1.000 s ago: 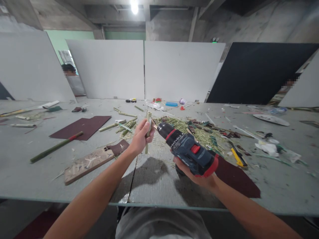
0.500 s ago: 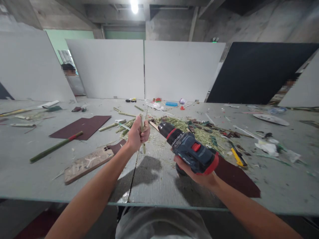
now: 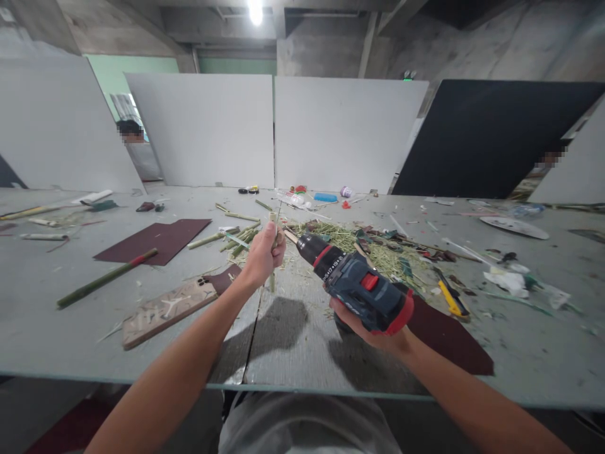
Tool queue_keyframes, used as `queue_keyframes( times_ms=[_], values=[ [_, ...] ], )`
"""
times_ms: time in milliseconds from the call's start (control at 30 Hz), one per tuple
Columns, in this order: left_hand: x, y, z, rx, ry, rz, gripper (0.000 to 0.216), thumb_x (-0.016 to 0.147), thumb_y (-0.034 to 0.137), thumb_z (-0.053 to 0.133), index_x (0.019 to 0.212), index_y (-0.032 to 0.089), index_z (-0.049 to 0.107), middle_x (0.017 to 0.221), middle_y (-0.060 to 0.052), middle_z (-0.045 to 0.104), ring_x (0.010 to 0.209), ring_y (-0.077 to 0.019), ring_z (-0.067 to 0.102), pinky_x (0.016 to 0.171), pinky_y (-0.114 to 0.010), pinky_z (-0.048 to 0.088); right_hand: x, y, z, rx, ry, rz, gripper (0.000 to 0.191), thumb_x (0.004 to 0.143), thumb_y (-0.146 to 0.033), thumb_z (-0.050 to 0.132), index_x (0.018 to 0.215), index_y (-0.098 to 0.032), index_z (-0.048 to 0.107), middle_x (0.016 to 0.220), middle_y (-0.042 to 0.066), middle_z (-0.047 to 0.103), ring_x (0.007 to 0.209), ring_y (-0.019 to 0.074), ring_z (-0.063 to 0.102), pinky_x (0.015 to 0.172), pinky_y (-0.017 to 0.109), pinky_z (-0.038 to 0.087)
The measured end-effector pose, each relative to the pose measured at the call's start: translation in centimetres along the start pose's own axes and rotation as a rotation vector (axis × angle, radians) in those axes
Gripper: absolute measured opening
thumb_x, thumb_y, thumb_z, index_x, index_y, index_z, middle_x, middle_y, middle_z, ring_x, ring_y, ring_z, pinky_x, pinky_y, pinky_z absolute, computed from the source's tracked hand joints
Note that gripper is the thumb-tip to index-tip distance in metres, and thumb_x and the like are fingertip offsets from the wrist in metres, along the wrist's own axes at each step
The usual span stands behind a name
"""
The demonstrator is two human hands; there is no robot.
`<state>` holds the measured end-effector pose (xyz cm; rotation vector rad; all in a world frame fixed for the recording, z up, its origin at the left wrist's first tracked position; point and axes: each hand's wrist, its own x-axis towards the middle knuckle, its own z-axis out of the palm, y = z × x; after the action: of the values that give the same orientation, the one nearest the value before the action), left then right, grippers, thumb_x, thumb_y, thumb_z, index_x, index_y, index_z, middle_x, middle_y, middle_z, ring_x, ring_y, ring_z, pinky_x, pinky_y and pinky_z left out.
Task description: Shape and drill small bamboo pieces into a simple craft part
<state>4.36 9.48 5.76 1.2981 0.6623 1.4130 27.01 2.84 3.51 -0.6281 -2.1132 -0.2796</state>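
Note:
My left hand (image 3: 265, 252) is closed around a short, pale green bamboo stick (image 3: 273, 284), held upright above the table; its ends show over and under the fingers. In my right hand (image 3: 366, 325) is a dark blue and red cordless drill (image 3: 366, 287), its chuck pointing left and away from me. A thin, light wooden rod (image 3: 290, 236) juts from the chuck, and its tip comes close to the stick at my left fingers. Whether the two touch, I cannot tell. Behind the chuck lies a heap of green plant shavings (image 3: 345, 236).
On the left are a phone in a patterned case (image 3: 167, 312), a dark maroon sheet (image 3: 155, 241) and a green stick with a red end (image 3: 106, 279). A yellow utility knife (image 3: 451, 295) and another maroon sheet (image 3: 449, 334) lie right. White panels (image 3: 350, 135) stand behind.
The drill has shifted slightly left, bringing the rod's tip nearer the bamboo stick. My left hand has turned a little, with the stick still in it.

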Motion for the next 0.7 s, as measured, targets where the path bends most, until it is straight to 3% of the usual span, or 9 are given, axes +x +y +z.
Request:
queue_keyframes(
  times_ms=[167,433,700],
  values=[
    [0.03,-0.24,0.12,0.056,0.017,0.012,0.058,0.077,0.074,0.054,0.067,0.018,0.039,0.053,0.008,0.028,0.040,-0.0025,0.021,0.039,-0.016,0.018,0.03,0.16,0.11,-0.080,0.047,-0.090,0.022,0.089,-0.020,0.057,0.107,-0.026,0.069,0.081,0.003,0.076,0.071,0.0208,0.071,0.072,0.034,0.061],
    [-0.14,-0.54,0.28,0.141,0.005,0.019,0.056,0.081,0.073,0.048,0.069,0.019,0.038,0.054,0.008,0.028,0.041,-0.0038,0.023,0.040,-0.017,0.019,-0.11,0.42,0.10,-0.083,0.011,-0.031,0.022,0.089,-0.024,0.057,0.108,-0.027,0.070,0.082,0.003,0.076,0.073,0.0203,0.071,0.079,0.034,0.059],
    [-0.34,-0.48,0.61,0.190,0.017,0.031,0.051,0.085,0.068,0.045,0.069,0.020,0.036,0.055,0.007,0.028,0.042,-0.0048,0.023,0.040,-0.018,0.019,0.47,-0.02,0.07,-0.125,0.071,-0.133,0.024,0.089,-0.019,0.056,0.109,-0.024,0.068,0.079,0.003,0.076,0.069,0.0215,0.071,0.068,0.032,0.059]
  ],
)
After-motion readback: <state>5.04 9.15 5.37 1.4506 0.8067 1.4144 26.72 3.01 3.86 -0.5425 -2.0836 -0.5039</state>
